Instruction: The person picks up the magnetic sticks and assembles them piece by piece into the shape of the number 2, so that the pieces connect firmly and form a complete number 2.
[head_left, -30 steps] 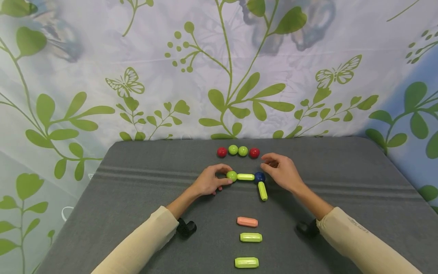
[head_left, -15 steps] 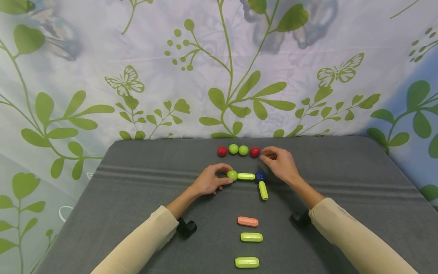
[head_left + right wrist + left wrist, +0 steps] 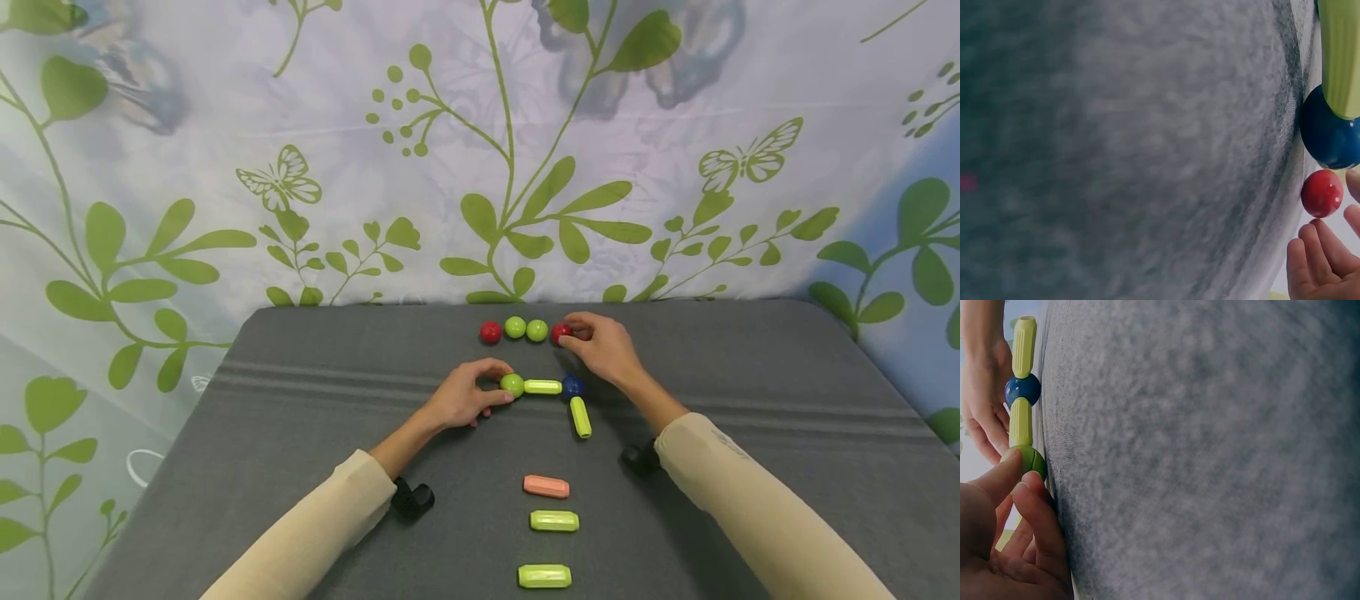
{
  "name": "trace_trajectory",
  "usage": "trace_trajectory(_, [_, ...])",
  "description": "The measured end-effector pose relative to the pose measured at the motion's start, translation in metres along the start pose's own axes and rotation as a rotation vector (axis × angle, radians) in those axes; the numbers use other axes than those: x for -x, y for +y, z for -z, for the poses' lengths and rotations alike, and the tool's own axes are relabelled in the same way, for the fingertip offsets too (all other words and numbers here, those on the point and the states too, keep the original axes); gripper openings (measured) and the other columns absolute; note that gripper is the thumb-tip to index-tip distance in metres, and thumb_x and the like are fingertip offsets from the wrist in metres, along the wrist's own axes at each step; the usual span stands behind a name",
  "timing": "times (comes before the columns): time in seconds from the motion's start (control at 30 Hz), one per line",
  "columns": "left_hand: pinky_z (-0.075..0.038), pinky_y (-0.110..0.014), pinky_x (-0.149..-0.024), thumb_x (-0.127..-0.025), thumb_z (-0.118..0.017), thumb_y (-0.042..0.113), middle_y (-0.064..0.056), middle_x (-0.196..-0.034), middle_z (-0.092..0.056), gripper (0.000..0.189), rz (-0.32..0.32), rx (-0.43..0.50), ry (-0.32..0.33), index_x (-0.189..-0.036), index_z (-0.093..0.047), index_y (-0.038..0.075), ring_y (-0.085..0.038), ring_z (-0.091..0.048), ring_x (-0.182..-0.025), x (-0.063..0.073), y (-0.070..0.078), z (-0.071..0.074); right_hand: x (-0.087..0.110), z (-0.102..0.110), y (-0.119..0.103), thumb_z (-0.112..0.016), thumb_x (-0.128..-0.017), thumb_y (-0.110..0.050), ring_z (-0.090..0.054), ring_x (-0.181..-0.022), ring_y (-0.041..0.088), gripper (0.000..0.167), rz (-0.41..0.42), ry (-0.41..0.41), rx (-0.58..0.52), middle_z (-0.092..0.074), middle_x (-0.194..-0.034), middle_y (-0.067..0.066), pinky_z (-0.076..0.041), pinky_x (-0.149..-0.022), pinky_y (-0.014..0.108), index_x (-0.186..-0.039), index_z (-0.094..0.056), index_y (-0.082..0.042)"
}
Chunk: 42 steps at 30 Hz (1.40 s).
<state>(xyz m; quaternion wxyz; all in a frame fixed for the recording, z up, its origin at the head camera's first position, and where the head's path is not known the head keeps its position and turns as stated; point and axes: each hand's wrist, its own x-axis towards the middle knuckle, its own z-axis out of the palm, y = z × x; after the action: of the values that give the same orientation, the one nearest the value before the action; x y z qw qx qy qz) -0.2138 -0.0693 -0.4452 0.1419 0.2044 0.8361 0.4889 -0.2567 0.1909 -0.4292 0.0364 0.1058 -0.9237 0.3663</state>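
Observation:
In the head view, my left hand [image 3: 459, 395] pinches a green ball [image 3: 512, 385] between thumb and fingers. A yellow-green rod [image 3: 543, 387] joins that ball to a dark blue ball [image 3: 573, 387]. From the blue ball a second yellow-green rod [image 3: 581, 417] slants toward me; the left wrist view shows this chain in line, with the blue ball [image 3: 1023, 391] midway. My right hand [image 3: 603, 346] is at the right-hand red ball [image 3: 560, 333], thumb and fingers spread about it. In the right wrist view the fingertips [image 3: 1315, 224] lie close to the red ball [image 3: 1322, 194]; firm contact cannot be made out.
Two green balls [image 3: 526, 329] and another red ball [image 3: 491, 332] continue the back row. Nearer me on the grey cloth-covered table [image 3: 300, 433] lie an orange rod [image 3: 546, 486] and two yellow-green rods [image 3: 554, 521]. A leaf-patterned curtain [image 3: 420, 167] hangs behind the table.
My right hand has moved away from beside the blue ball, back and left to the right-hand red ball. My left hand keeps its pinch on the green ball, and the chain lies as before.

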Motion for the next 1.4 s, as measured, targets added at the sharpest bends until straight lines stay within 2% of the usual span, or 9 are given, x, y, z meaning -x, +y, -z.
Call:
trace_trajectory(0.33, [-0.047, -0.029, -0.043, -0.092, -0.072, 0.016, -0.007, -0.115, -0.064, 0.032, 0.0, 0.002, 0.001, -0.123, -0.063, 0.012, -0.013, -0.059, -0.058, -0.001, -0.001, 0.0, -0.009, -0.007, -0.005, -0.069, -0.094, -0.014, -0.063, -0.097, 0.034, 0.026, -0.033, -0.019, 0.077, -0.068, -0.113, 0.019, -0.048, -0.083, 0.05, -0.117, -0.067, -0.003])
trace_trajectory(0.87, [-0.047, -0.03, -0.043, -0.092, -0.072, 0.015, -0.007, -0.114, -0.063, 0.032, -0.002, 0.004, 0.003, -0.122, -0.064, 0.012, -0.014, -0.059, -0.059, 0.0, 0.0, 0.0, -0.007, -0.006, -0.006, -0.069, -0.094, -0.013, -0.062, -0.099, 0.034, 0.025, -0.036, -0.015, 0.056, -0.068, -0.113, 0.019, -0.048, -0.085, 0.05, -0.117, -0.067, -0.003])
trace_trajectory(1.17, [-0.047, -0.03, -0.044, -0.092, -0.072, 0.015, -0.007, -0.115, -0.063, 0.032, -0.002, 0.013, -0.002, -0.123, -0.064, 0.012, -0.014, -0.059, -0.059, 0.0, 0.0, 0.0, 0.0, -0.003, -0.008, -0.07, -0.094, -0.016, -0.064, -0.095, 0.033, 0.025, 0.001, 0.033, 0.039, -0.069, -0.11, 0.018, -0.05, -0.08, 0.049, -0.115, -0.068, -0.003])
trace_trajectory(1.4, [-0.047, -0.029, -0.043, -0.092, -0.072, 0.015, -0.008, -0.116, -0.063, 0.033, 0.002, 0.016, 0.0, -0.123, -0.063, 0.011, -0.014, -0.059, -0.058, 0.001, 0.0, 0.001, 0.009, 0.001, -0.01, -0.072, -0.093, -0.018, -0.064, -0.092, 0.031, 0.027, 0.045, 0.033, 0.022, -0.07, -0.105, 0.015, -0.05, -0.078, 0.047, -0.115, -0.069, -0.003])
